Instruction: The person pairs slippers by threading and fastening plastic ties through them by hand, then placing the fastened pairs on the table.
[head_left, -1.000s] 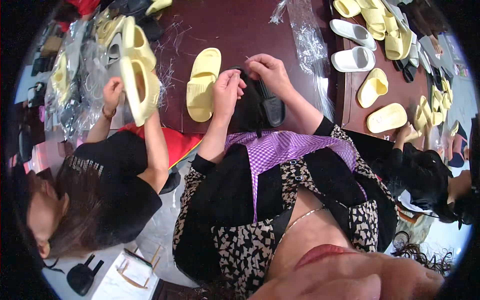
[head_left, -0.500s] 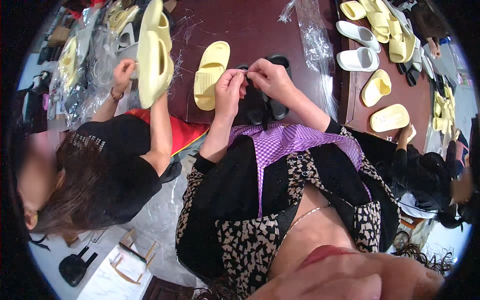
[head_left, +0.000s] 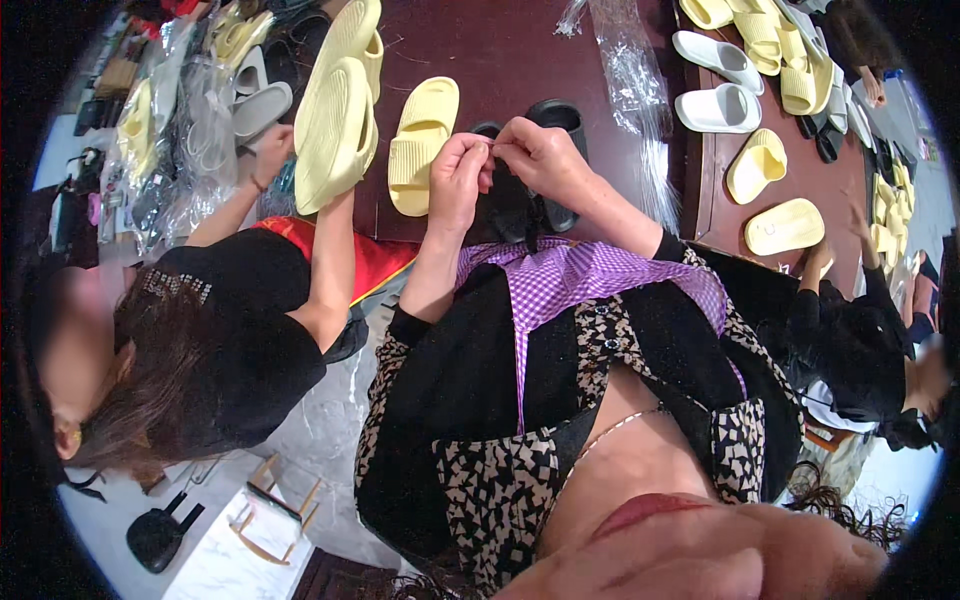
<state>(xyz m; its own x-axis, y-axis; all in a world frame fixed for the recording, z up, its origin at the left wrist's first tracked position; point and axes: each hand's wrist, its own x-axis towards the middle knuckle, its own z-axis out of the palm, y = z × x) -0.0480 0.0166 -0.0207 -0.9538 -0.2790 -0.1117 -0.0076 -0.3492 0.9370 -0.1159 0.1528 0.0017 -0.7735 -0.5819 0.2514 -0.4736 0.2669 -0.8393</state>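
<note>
My left hand [head_left: 459, 182] and my right hand [head_left: 540, 160] meet over the table, fingertips pinched together. Whatever is between them is too small to make out. Beneath my hands lies a pair of black slides [head_left: 556, 125], partly covered by my fingers and wrists. Left of them, next to my left hand, a pale yellow slide [head_left: 424, 145] rests with its ribbed strap facing up. A purple checked apron [head_left: 590, 285] covers my lap at the table edge.
On my left a co-worker holds up a pair of yellow slides [head_left: 338, 130]. Clear plastic wrap [head_left: 632, 90] lies across the dark red table [head_left: 520, 50]. White slides [head_left: 717, 108] and a yellow slide [head_left: 784, 227] lie on the right, near another person. Bagged footwear is heaped at the far left.
My hands stay pinched together in nearly the same place. The left co-worker's yellow slides have shifted right, and that person's other hand is now beside a grey slide.
</note>
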